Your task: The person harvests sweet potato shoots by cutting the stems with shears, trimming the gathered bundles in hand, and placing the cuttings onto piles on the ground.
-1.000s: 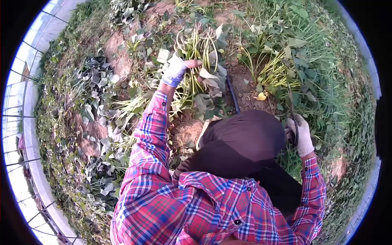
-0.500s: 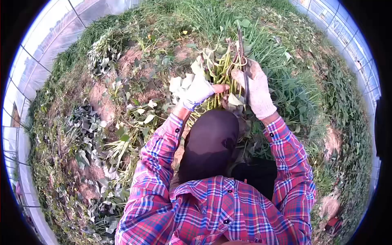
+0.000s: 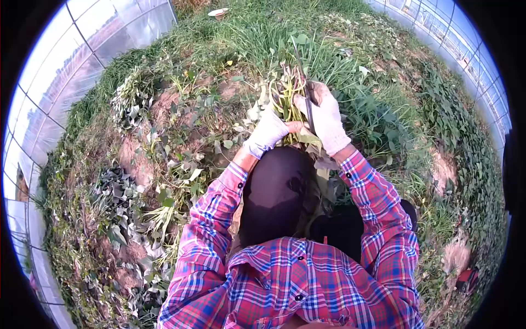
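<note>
A bundle of green leaf stems point(image 3: 287, 97), which look like sweet potato stems, is held upright just beyond my dark-clothed knee point(image 3: 278, 192). My left hand point(image 3: 268, 133), in a white glove with the thumb tip bare, is closed around its lower left side. At the bundle's right edge my gloved right hand point(image 3: 325, 116) is closed, its thumb pressing a long, thin dark strip point(image 3: 309, 104) against the stems. The strip sticks up past the stem tops; whether it is a tie or a tool I cannot tell. Large leaves point(image 3: 310, 141) hang below the hands.
Cut leafy stems lie in heaps on the left, one dark-leaved pile point(image 3: 114, 189) and one farther off point(image 3: 131, 104). Tall grass point(image 3: 274, 41) grows ahead. Clear plastic greenhouse walls point(image 3: 60, 71) curve along both sides. A red object point(image 3: 467, 279) lies at lower right.
The view has tilted up a little, bringing a whitish object at the far top into sight. Both hands still hold the bundle, and the dark strip leans slightly more to the left at its top.
</note>
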The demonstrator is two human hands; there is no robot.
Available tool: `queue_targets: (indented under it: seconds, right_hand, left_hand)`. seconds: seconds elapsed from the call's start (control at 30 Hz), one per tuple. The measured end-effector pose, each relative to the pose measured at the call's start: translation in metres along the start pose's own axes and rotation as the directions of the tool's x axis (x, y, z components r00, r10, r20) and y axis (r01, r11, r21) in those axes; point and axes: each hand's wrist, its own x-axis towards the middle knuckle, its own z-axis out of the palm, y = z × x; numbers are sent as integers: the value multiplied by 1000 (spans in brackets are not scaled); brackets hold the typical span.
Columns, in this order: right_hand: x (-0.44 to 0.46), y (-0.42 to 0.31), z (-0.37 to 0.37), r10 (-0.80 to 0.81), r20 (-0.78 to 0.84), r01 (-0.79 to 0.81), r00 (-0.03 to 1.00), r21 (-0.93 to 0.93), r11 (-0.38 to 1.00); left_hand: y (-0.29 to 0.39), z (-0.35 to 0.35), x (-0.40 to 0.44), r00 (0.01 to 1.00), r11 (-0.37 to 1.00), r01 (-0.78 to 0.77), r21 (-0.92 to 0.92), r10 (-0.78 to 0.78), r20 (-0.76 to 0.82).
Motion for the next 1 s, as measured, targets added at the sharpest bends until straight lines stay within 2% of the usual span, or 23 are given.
queue_targets:
  seconds: [0.03, 0.1, 0.13, 0.2, 0.23, 0.3, 0.33, 0.4, 0.47, 0.53, 0.57, 0.63, 0.67, 0.7, 0.77, 0.8, 0.87, 0.9, 0.97, 1.0]
  right_hand:
    - [-2, -6, 0, 0, 1, 0, 1000, 4, 1000]
    - [-6, -24, -4, 214, 116, -224, 970, 85, 971]
    - [-4, -25, -10, 223, 151, -221, 963, -33, 975]
    - [-3, -26, -17, 172, 137, -157, 976, -111, 981]
    - [-4, -25, -13, 106, 90, -101, 990, -60, 993]
    - [-7, -38, -21, 271, 104, -272, 957, -3, 962]
    - [-7, -36, -26, 291, 93, -292, 952, -9, 956]
    - [0, -26, -29, 337, 128, -361, 933, 296, 884]
    - [-1, -26, -30, 327, 111, -345, 938, 343, 874]
    - [3, -27, -29, 313, 62, -319, 948, 225, 921]
    - [4, -29, -28, 306, 12, -306, 952, 64, 950]
    - [6, -26, -15, 76, -40, -79, 996, -68, 995]
    - [9, -19, -12, 65, -54, -66, 996, -2, 998]
    - [8, -21, -13, 68, -53, -68, 996, -2, 998]
    - [6, -28, -18, 328, 65, -334, 942, 128, 934]
    - [6, -21, -17, 334, 53, -336, 941, 247, 909]
    - [7, -16, -25, 411, 80, -412, 908, 354, 840]
    - [7, -17, -25, 386, 116, -394, 915, 463, 794]
    - [7, -9, -20, 356, 73, -341, 932, 518, 785]
    - [7, -5, -20, 379, 27, -352, 925, 433, 830]
  left_hand:
    - [3, 1, 0, 1000, 1000, -15, 14, 15, 10]
    - [6, 2, -4, 992, 989, 95, -115, -104, -75]
    - [13, 2, -6, 990, 993, 104, 62, -97, -101]
    - [18, -1, -8, 991, 980, 76, 185, -54, -119]
    - [11, -3, -7, 990, 995, 88, 56, -81, -114]
    - [13, -6, -8, 987, 987, 99, 127, -81, -138]
    - [4, -9, -7, 985, 994, 105, 18, -101, -139]
    - [0, -12, -5, 986, 997, 74, 0, -73, -150]
    - [-1, -12, -6, 983, 997, 67, -38, -72, -166]
    - [-1, -11, -5, 986, 997, 66, 29, -61, -155]
    - [0, -10, -6, 984, 991, 101, 84, -87, -152]
    - [-8, -12, -4, 981, 939, 77, 335, -10, -196]
    - [-12, -11, -5, 977, 969, 9, 248, 45, -210]
    - [-5, -9, -6, 976, 969, 12, 248, 42, -212]
    - [2, -10, -8, 982, 978, 71, 195, -34, -185]
    - [-3, -13, -8, 970, 960, 34, 277, 35, -240]
    - [-9, -24, -9, 985, 983, 62, 171, -33, -172]
    - [-2, -22, -12, 973, 985, 151, 80, -134, -188]
    - [0, -21, -12, 972, 986, 145, 84, -126, -199]
    - [-1, -20, -12, 971, 987, 133, 90, -112, -209]
